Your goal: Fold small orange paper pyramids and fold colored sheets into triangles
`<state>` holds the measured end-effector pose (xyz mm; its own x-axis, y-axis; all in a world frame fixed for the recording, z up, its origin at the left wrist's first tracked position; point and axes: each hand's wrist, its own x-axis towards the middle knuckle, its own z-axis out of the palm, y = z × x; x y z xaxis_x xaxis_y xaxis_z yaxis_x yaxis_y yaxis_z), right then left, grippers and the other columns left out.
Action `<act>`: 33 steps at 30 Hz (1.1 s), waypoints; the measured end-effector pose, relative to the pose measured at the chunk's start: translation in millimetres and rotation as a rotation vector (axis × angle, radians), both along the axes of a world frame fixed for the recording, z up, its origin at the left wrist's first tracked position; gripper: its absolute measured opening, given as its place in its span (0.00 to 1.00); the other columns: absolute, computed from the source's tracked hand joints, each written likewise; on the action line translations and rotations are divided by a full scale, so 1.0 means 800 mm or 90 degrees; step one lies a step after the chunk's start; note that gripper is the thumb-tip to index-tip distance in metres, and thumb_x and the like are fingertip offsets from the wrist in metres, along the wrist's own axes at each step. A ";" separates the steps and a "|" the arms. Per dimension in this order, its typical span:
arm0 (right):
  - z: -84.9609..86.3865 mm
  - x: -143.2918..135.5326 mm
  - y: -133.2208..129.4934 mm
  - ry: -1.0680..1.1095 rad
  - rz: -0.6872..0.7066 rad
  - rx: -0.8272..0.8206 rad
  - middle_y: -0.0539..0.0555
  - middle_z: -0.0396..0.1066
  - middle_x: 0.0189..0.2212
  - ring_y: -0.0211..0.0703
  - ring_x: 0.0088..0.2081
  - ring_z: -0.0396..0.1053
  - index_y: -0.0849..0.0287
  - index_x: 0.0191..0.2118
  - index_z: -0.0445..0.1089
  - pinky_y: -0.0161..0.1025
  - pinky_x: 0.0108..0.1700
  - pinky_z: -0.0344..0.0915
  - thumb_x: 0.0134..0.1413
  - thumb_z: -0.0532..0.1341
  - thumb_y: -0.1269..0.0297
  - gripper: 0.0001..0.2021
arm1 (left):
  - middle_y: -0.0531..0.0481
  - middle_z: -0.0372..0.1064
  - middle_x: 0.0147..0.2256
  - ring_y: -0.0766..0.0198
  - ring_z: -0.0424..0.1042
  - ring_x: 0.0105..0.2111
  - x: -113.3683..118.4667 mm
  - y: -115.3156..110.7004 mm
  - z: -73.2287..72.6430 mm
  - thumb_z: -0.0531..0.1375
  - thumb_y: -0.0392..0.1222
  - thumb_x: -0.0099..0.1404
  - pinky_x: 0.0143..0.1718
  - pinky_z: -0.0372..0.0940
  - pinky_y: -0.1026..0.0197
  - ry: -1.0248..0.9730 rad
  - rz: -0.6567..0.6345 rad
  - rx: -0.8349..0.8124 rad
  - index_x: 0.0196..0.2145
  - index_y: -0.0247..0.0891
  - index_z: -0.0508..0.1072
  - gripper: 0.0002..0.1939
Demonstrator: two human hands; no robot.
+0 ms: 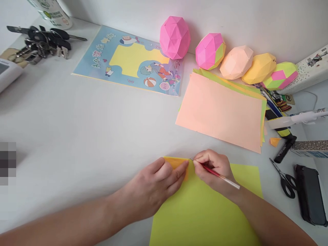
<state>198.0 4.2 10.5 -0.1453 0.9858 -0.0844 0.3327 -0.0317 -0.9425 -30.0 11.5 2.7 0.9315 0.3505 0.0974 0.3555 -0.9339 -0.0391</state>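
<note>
A yellow-green sheet of paper [205, 208] lies on the table in front of me. On its upper left corner is a small orange piece of paper [176, 163], partly hidden under my left hand [160, 182], which presses it down with fingers laid on top. My right hand [215, 167] pinches a slim pen [220, 175] with a red front part and a pale, clear rear end. The pen's tip touches the green sheet's top edge, close beside the orange piece and the left fingertips.
Behind lie a stack of coloured paper [222, 109] and a blue paper pack [97, 71]. Several faceted paper eggs, including a pink one [175, 37], line the wall. Scissors [284, 179], a phone [311, 194] and a black marker [285, 149] lie right; keys [46, 41] left.
</note>
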 end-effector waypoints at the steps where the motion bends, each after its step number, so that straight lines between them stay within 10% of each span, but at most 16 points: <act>1: -0.001 0.001 0.001 0.030 -0.023 -0.008 0.49 0.69 0.25 0.30 0.18 0.58 0.57 0.27 0.61 0.30 0.17 0.56 0.55 0.60 0.68 0.08 | 0.48 0.55 0.63 0.55 0.58 0.41 0.000 0.000 -0.001 0.59 0.44 0.62 0.51 0.56 0.52 -0.003 -0.002 0.000 0.59 0.39 0.65 0.28; 8: -0.012 0.004 0.001 0.128 -0.095 -0.023 0.47 0.67 0.25 0.29 0.17 0.59 0.57 0.28 0.60 0.31 0.18 0.58 0.57 0.61 0.65 0.09 | 0.33 0.60 0.59 0.46 0.60 0.56 -0.001 -0.017 -0.005 0.58 0.39 0.62 0.57 0.52 0.47 -0.091 0.017 -0.005 0.55 0.26 0.68 0.24; 17: -0.018 0.005 0.006 0.152 -0.103 -0.028 0.43 0.64 0.18 0.29 0.16 0.57 0.57 0.26 0.60 0.30 0.19 0.58 0.51 0.63 0.61 0.11 | 0.29 0.38 0.67 0.39 0.39 0.67 0.021 -0.065 -0.013 0.53 0.51 0.67 0.63 0.44 0.40 -0.040 -0.009 -0.136 0.67 0.29 0.46 0.38; 25: -0.014 0.013 0.018 0.166 -0.083 0.009 0.45 0.66 0.19 0.29 0.15 0.57 0.57 0.27 0.59 0.29 0.15 0.50 0.52 0.61 0.52 0.15 | 0.33 0.33 0.68 0.41 0.37 0.67 0.030 -0.060 -0.025 0.53 0.55 0.67 0.64 0.43 0.40 -0.064 -0.037 -0.127 0.68 0.34 0.41 0.41; 33: 0.020 0.071 -0.021 0.063 -0.049 0.105 0.55 0.73 0.30 0.38 0.28 0.71 0.60 0.39 0.68 0.32 0.23 0.62 0.63 0.53 0.49 0.18 | 0.36 0.30 0.68 0.45 0.33 0.68 -0.009 -0.044 -0.027 0.52 0.51 0.69 0.65 0.42 0.42 -0.064 -0.001 -0.123 0.68 0.37 0.38 0.38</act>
